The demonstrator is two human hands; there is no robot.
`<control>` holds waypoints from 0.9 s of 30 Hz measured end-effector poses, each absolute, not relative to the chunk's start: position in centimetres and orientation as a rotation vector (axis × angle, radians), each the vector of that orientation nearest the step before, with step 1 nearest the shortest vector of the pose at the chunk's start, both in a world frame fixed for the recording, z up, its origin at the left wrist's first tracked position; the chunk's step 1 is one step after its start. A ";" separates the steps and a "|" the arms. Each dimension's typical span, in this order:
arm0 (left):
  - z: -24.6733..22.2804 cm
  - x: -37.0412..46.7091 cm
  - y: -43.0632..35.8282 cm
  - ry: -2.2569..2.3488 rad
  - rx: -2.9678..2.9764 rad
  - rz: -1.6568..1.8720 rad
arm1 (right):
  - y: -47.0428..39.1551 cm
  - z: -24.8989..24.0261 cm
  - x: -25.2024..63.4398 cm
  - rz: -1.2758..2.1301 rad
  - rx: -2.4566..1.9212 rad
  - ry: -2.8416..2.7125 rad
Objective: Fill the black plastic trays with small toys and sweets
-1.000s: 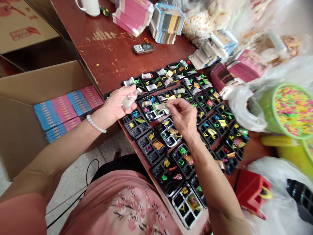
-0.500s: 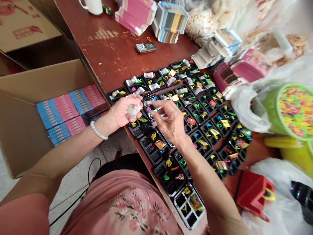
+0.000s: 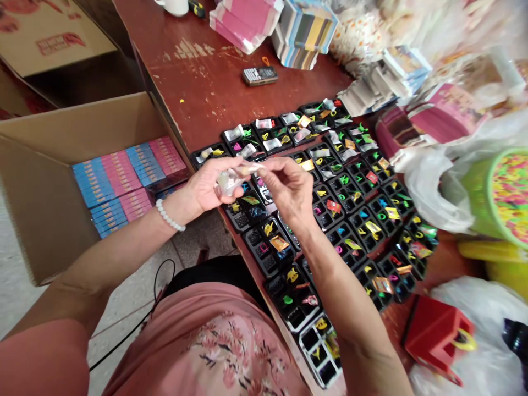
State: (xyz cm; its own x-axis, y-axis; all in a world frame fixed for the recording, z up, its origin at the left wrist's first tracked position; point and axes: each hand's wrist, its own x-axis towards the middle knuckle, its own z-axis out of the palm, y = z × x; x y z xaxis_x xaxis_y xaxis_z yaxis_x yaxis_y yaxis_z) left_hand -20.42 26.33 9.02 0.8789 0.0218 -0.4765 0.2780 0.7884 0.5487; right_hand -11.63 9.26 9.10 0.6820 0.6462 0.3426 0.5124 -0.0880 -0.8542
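Hands meet over the black trays (image 3: 264,242)
Right hand (image 3: 289,190) has swung in from three o'clock, pinching at the clear packets (image 3: 229,180) the left hand (image 3: 210,187) grips.

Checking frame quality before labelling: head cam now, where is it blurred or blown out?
Head view: sharp at centre, on the left hand, right hand and black trays; right edge smeared, green tub and white bag soft; top right washed out; light is even daylight, no hard shadows.
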 end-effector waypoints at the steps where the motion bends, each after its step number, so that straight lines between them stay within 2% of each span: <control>1: 9.0 -20.6 27.0 0.497 0.656 -0.106 | 9.3 8.8 -11.4 0.173 -1.742 -0.853; 6: 9.2 -22.2 30.4 0.559 0.664 0.064 | 9.6 7.1 -11.7 0.335 -1.956 -0.919; 14: 8.9 -23.2 31.0 0.564 0.718 0.058 | 11.0 5.7 -12.7 0.257 -2.112 -1.018; 22: 7.7 -25.1 28.0 0.475 1.549 0.122 | 10.3 5.8 -13.1 0.299 -2.019 -0.831; 27: 6.2 -25.0 26.4 0.383 1.958 0.341 | 10.5 5.7 -13.6 0.313 -2.006 -0.823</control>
State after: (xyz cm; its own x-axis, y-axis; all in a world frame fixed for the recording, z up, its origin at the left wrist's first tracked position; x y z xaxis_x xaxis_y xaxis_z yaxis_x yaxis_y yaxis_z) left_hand -24.98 26.38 6.21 0.9077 0.4146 0.0639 0.1121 -0.3866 0.9154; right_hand -13.64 10.48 5.69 0.7447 0.6600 0.0990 0.4275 -0.3579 -0.8301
